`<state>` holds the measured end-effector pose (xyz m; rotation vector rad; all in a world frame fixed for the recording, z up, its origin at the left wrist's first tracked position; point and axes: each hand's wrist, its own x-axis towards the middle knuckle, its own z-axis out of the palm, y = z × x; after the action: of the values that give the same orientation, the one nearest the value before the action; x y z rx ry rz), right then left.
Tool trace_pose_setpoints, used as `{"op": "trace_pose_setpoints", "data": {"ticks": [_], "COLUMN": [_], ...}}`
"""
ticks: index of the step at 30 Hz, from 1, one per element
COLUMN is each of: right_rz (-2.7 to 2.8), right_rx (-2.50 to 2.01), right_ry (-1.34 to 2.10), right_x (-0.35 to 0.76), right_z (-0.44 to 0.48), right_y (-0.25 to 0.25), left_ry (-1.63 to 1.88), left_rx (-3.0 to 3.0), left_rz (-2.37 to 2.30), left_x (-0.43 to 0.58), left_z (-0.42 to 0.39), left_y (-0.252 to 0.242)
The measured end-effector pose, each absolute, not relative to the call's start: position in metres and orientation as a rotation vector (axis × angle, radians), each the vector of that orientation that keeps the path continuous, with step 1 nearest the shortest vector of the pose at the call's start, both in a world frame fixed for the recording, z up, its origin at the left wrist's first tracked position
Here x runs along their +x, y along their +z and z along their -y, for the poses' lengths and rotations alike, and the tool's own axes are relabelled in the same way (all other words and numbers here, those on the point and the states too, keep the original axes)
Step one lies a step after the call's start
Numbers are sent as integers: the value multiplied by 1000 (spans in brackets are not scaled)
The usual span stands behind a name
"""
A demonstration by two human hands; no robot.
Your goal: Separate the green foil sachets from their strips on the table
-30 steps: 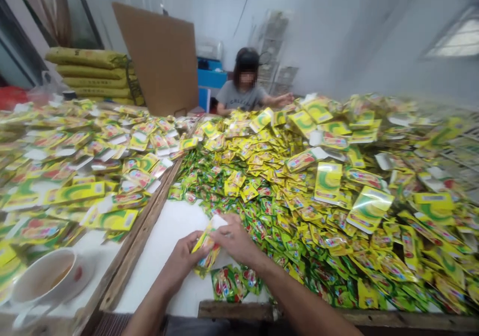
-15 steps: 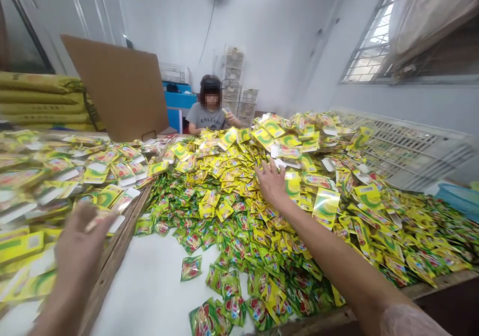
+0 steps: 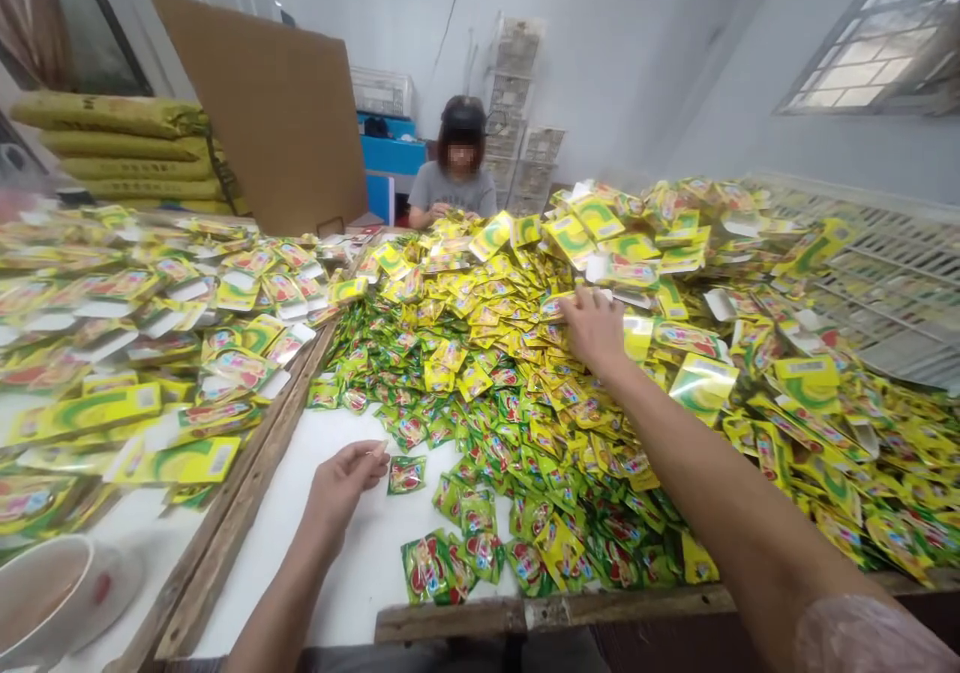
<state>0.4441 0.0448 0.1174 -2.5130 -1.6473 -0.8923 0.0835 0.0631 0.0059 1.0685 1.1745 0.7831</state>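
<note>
My right hand (image 3: 592, 331) reaches into the pile, its fingers closed at a small yellow carton (image 3: 555, 306) that shows a pink-and-red printed side. My left hand (image 3: 346, 478) hovers above the white tabletop (image 3: 300, 513), thumb and fingertips pinched together; whatever tiny thing may be between them is too small to name. Just right of those fingertips lies a single green sachet (image 3: 406, 475). Green and yellow sachets (image 3: 487, 433) spread in a heap between my two hands. Yellow cartons (image 3: 701, 385), several with open white flaps, lie on top of the heap's right side.
Filled cartons (image 3: 240, 373) cover the left table beyond a wooden strip (image 3: 247, 483). A white cup (image 3: 52, 593) of brownish liquid stands front left. A wooden edge (image 3: 450, 621) borders the front. Across the table sits another person (image 3: 454, 188) near a cardboard sheet (image 3: 262, 123).
My left hand has come from the left carton pile to over the white tabletop, with a carton left behind there. My right hand has closed at a carton. The view has shifted.
</note>
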Motion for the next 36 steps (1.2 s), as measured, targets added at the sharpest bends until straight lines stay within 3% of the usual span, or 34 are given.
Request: {"op": "trace_pose_setpoints", "data": {"ticks": [5, 10, 13, 18, 22, 27, 29, 36], "right_rz": [1830, 2301, 2368, 2316, 1926, 1210, 1086, 995], "right_rx": [-2046, -1419, -1548, -2010, -1919, -1549, -1464, -1381], "right_ry": [-699, 23, 107, -186, 8, 922, 1138, 1117], "right_x": [408, 304, 291, 338, 331, 275, 261, 242], "right_z": [-42, -12, -14, -47, -48, -25, -19, -14], "right_y": [118, 74, 57, 46, 37, 16, 7, 1], "left_ry": [693, 514, 576, 701, 748, 820, 836, 712], "left_rx": [886, 599, 663, 867, 972, 882, 823, 886], "left_rz": [-1032, -714, -772, -1034, -1099, -1050, -1035, -940], "left_x": [84, 94, 94, 74, 55, 46, 45, 41], "left_z": [-58, -58, -56, -50, -45, -33, -28, -24], "left_y": [13, 11, 1, -7, -13, -19, -19, -11]}}
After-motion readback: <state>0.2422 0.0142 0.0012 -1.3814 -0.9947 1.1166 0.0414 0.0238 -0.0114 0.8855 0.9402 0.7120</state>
